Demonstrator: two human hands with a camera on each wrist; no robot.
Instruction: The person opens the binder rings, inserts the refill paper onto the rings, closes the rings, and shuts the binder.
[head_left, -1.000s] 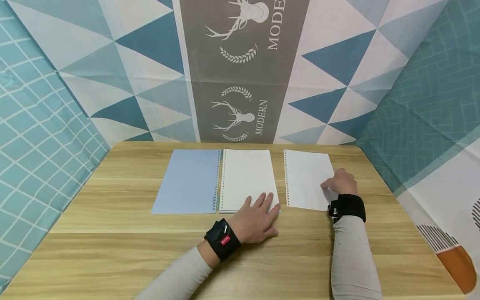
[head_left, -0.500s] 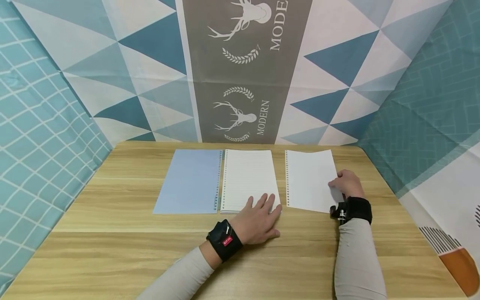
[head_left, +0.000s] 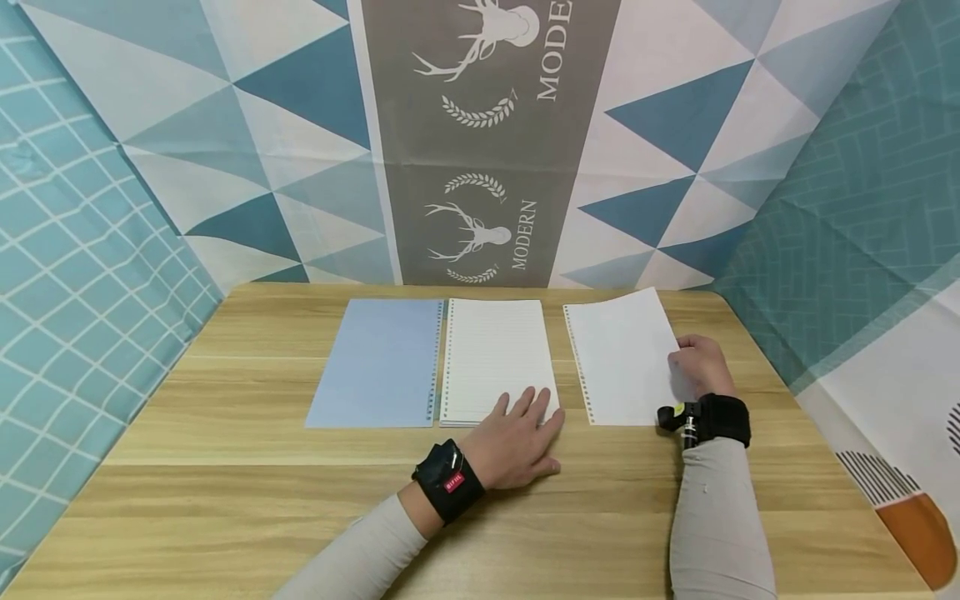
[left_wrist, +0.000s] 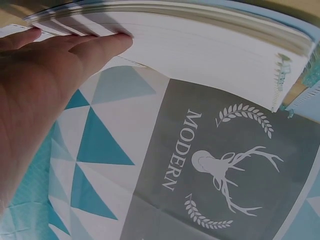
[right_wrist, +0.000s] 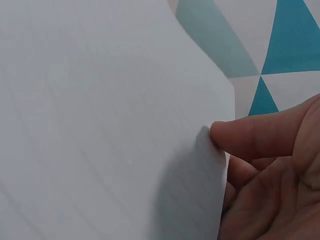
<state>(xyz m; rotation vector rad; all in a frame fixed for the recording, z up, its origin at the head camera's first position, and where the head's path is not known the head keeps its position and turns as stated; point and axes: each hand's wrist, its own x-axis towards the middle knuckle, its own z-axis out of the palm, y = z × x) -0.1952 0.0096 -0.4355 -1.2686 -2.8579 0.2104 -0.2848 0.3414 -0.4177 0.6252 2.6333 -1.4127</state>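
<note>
A loose white sheet of paper [head_left: 622, 358] with punched holes down its left side is at the right of the table. My right hand [head_left: 703, 365] pinches its right edge, thumb on the front face and the other fingers behind, as the right wrist view shows with the sheet [right_wrist: 110, 120] bowed. My left hand [head_left: 510, 442] rests with spread fingers on the lower right corner of a lined notebook page [head_left: 495, 350]. In the left wrist view the fingertips lie flat on the page stack [left_wrist: 200, 55].
The notebook's pale blue cover [head_left: 378, 358] lies folded out to the left of the pages, joined along the ring holes. All of it rests on a wooden table [head_left: 225, 500]. A patterned cloth [head_left: 480, 150] hangs behind the table's far edge.
My right hand has shifted slightly right along the sheet's edge. The sheet has tilted, its upper right corner lifting and its lower left swinging right. The left hand stays in place.
</note>
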